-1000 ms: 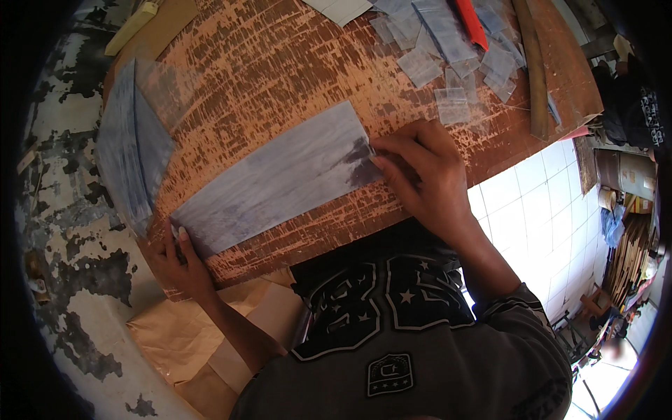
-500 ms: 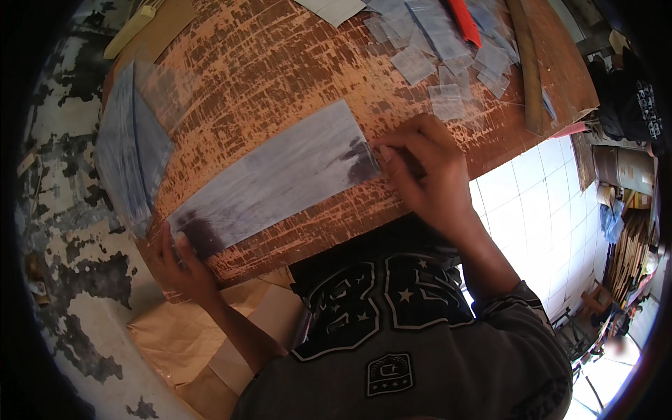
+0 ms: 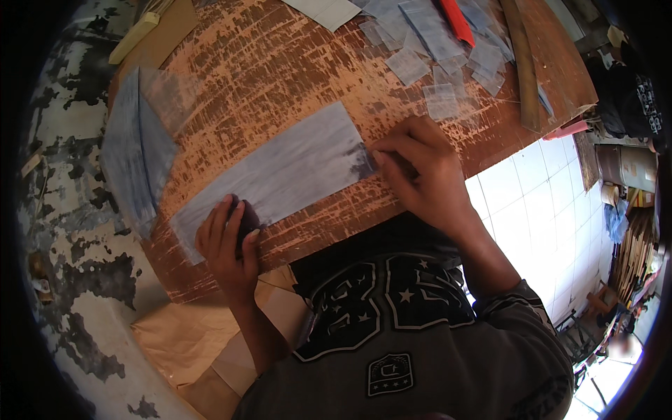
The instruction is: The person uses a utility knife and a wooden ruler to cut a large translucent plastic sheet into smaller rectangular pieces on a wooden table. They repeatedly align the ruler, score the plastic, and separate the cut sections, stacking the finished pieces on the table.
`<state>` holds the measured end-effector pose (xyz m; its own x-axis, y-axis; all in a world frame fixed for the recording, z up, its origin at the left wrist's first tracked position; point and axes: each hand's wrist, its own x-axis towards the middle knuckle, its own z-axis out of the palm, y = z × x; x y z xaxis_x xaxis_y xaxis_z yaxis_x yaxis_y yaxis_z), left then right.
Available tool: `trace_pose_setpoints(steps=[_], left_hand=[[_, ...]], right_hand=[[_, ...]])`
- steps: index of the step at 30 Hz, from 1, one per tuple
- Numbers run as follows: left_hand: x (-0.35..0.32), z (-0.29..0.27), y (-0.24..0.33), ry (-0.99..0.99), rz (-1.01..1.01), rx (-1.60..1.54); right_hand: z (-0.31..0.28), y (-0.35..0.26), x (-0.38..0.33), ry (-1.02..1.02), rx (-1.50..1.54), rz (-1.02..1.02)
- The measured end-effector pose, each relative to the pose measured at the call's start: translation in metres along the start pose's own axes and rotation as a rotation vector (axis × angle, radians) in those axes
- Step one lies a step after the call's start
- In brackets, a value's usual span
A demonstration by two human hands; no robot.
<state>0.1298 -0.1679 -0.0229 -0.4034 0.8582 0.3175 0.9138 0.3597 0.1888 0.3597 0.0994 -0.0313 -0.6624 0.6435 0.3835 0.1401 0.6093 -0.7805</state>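
Observation:
A long, clear plastic sleeve [image 3: 287, 161] lies slantwise on the worn brown tabletop, with light glare along it. My left hand [image 3: 229, 241] rests on its near left part, fingers stretched out and thumb apart, over a dark reflection. At the sleeve's right end my right hand [image 3: 423, 171] is closed, thumb and forefinger pinching its edge. A stack of bluish clear plastic sheets [image 3: 136, 154] lies along the table's left edge, beyond my left hand.
Several small clear plastic pieces [image 3: 441, 101] lie scattered at the far right, near a red-handled tool [image 3: 458, 24] and a wooden strip [image 3: 521, 66]. Cardboard [image 3: 164, 35] with a pale block sits far left. Brown paper [image 3: 185, 336] lies below the table's near left edge.
My left hand has shifted right from the sleeve's left end onto its surface, fingers now laid over it. My right hand keeps its pinch at the right end, nearly unmoved.

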Motion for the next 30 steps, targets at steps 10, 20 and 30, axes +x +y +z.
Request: trace_pose_setpoints(steps=[10,20,30], left_hand=[[-0.0006,0.0012,-0.0004,-0.005,0.010,-0.016],[-0.0019,0.0012,0.0012,-0.005,0.014,-0.015],[-0.0054,0.0016,-0.0007,0.022,0.043,-0.030]], right_hand=[[0.0014,0.0007,0.0013,0.023,-0.018,-0.047],[0.0020,-0.0003,0.0013,0.015,-0.015,-0.021],[0.0024,-0.0008,0.0011,0.006,-0.027,-0.014]])
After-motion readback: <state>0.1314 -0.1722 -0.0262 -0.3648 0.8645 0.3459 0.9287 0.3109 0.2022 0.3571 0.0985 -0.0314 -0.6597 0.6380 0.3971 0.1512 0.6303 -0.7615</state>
